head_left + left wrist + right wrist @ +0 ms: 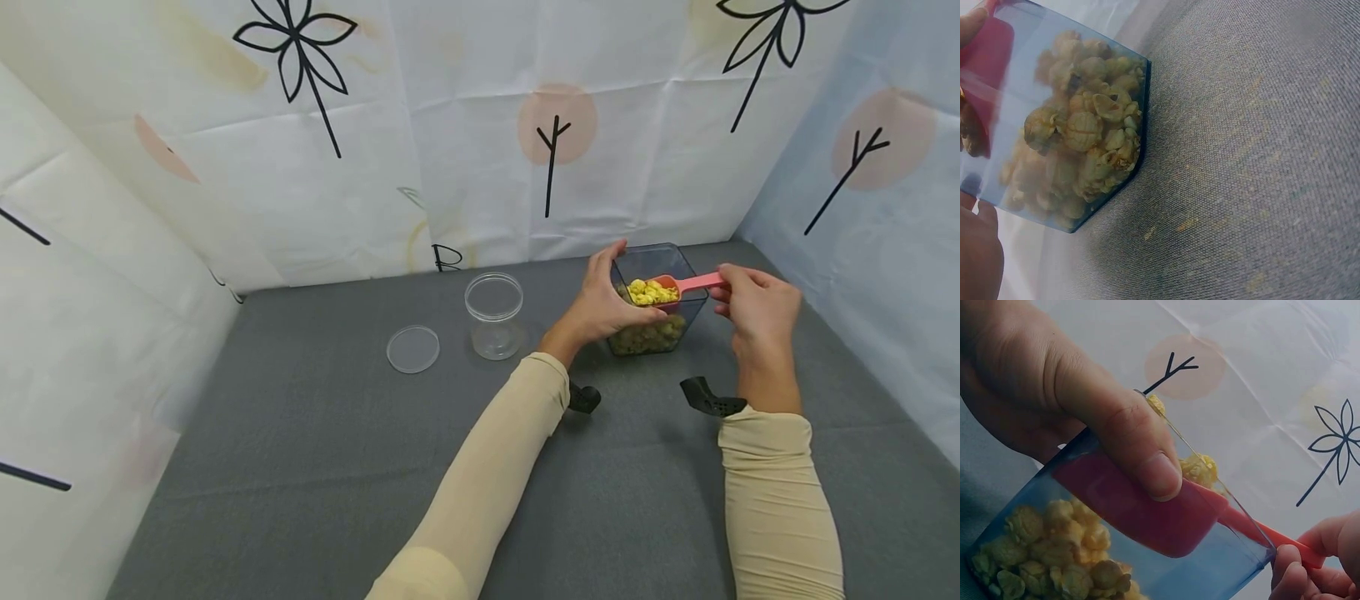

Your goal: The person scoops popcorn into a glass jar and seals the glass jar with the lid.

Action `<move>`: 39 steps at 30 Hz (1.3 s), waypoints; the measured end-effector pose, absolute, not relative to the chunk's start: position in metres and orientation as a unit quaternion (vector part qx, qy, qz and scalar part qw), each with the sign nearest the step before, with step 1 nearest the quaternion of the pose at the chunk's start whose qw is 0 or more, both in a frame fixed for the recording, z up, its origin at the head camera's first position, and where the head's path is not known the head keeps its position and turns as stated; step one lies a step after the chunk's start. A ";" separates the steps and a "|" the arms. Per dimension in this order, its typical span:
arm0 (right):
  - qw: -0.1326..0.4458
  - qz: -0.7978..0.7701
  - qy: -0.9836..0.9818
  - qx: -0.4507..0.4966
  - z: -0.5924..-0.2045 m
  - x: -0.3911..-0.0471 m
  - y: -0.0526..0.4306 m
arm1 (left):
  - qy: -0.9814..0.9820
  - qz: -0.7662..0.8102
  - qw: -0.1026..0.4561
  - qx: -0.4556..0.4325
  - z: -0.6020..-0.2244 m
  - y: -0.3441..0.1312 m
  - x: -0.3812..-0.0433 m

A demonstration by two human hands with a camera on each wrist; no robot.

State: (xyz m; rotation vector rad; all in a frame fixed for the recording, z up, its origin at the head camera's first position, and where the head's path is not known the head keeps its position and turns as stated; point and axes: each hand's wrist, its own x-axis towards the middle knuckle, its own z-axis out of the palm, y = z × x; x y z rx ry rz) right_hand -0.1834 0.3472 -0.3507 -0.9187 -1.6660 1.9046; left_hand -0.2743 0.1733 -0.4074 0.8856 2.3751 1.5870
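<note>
A clear bluish plastic container (pixel 677 260) stands at the back right of the table, with popcorn (pixel 647 337) in its lower part. My left hand (pixel 596 304) grips it from the left, thumb across the near side and fingers behind. Between thumb and fingers of my right hand (pixel 765 308) is the handle of a pink scoop (pixel 703 282). The scoop's bowl lies inside the container, near the rim and above the popcorn, heaped with yellow popcorn (pixel 651 292). Through the wall, the right wrist view shows the bowl (pixel 1147 506) behind the left thumb.
Left of the container stands a clear round jar (pixel 495 329). A clear round lid (pixel 412 350) lies flat on the grey tablecloth (pixel 337 500) beside it. Patterned white cloth walls (pixel 465 167) enclose the table at the back and sides.
</note>
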 end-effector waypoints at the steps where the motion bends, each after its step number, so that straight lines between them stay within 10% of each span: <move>1: 0.225 0.694 -0.599 -0.332 -0.350 -0.183 0.347 | 0.792 0.529 0.075 0.295 -0.407 0.173 -0.274; 39: 0.268 0.777 -0.462 -0.333 -0.356 -0.184 0.361 | 0.788 0.533 0.082 0.297 -0.408 0.173 -0.275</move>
